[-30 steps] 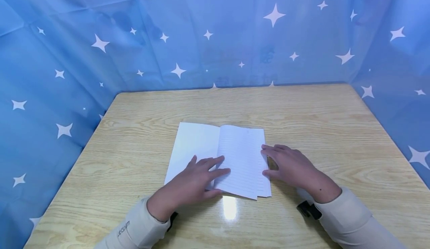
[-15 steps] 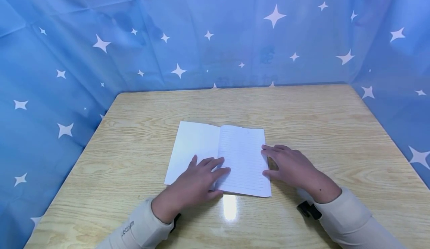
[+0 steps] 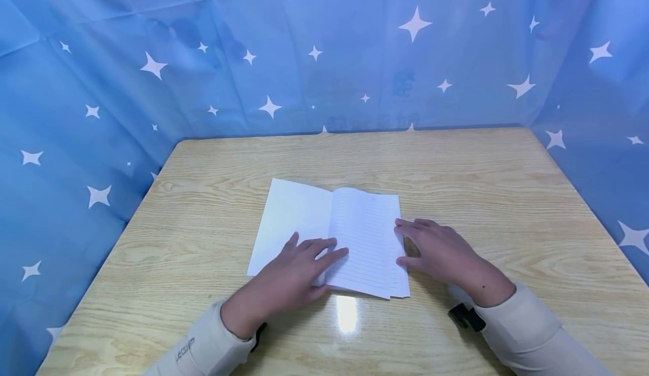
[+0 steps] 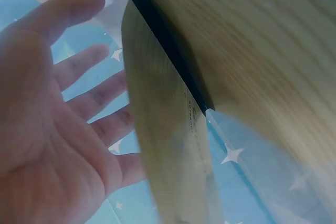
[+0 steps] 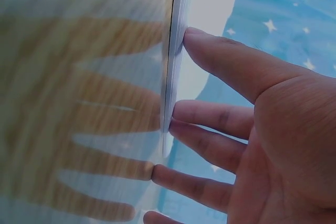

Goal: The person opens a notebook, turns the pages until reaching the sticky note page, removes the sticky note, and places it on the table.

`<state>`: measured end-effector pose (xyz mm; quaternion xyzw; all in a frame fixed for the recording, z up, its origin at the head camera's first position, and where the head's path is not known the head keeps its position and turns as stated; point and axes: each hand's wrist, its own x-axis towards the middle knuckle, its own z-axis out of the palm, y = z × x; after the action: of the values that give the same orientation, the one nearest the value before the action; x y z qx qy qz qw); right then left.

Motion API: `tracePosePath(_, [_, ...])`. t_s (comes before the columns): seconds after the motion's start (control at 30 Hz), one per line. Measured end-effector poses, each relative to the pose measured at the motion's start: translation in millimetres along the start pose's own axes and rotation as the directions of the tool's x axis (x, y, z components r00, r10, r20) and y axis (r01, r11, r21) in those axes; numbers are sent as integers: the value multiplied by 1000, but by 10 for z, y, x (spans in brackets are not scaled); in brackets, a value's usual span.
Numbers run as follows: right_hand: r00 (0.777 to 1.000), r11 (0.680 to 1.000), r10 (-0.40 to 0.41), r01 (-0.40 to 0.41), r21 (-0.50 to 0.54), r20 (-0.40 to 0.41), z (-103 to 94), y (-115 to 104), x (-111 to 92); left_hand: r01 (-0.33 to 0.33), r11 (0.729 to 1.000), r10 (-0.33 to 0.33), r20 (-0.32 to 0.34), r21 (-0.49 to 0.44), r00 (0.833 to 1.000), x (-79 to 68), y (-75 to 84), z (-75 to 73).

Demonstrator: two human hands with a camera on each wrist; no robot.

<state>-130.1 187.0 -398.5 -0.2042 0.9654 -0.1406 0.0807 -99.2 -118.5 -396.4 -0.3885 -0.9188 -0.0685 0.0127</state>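
Note:
An open notebook (image 3: pixel 365 235) lies on the wooden table, its left side blank and white, its right side lined. One lined leaf bows up near the fold, and a strip of the leaf below shows along the right. My left hand (image 3: pixel 294 274) lies across the fold with fingers spread, fingertips on the lined page. In the left wrist view a tan face (image 4: pixel 163 98) with small print and a dark band stands beside that hand's straight fingers. Against the notebook's right edge (image 5: pixel 176 51) rest the fingertips and thumb of my right hand (image 3: pixel 446 252), fingers extended.
The pale wooden table (image 3: pixel 203 195) has a glossy top that mirrors my right fingers. A blue curtain with white stars (image 3: pixel 314 71) hangs behind it and down both sides. A bright light spot (image 3: pixel 347 313) shines on the table below the notebook.
The top lined leaf lay flush half a second ago and now bows leftward again. My left hand slid slightly right, then back. The blank side's far edge has risen a little. The right hand stays put.

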Motion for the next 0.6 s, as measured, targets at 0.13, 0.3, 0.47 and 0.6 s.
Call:
tracePosePath(0.13, [1000, 1000, -13, 13, -9, -6, 5, 7, -3, -30, 999, 31, -35, 17, 999, -17, 4, -3])
tracePosePath(0.3, [1000, 1000, -17, 16, -20, -6, 9, 10, -4, -3, 1000, 4, 5, -21, 1000, -24, 8, -28])
tracePosePath(0.47, [1000, 1000, -2, 2, -17, 1, 4, -3, 1, 70, 994, -64, 74, -88, 995, -29, 9, -75])
tracePosePath(0.6, [1000, 1000, 5, -5, -20, 7, 7, -6, 7, 104, 983, -95, 70, -152, 993, -52, -12, -96])
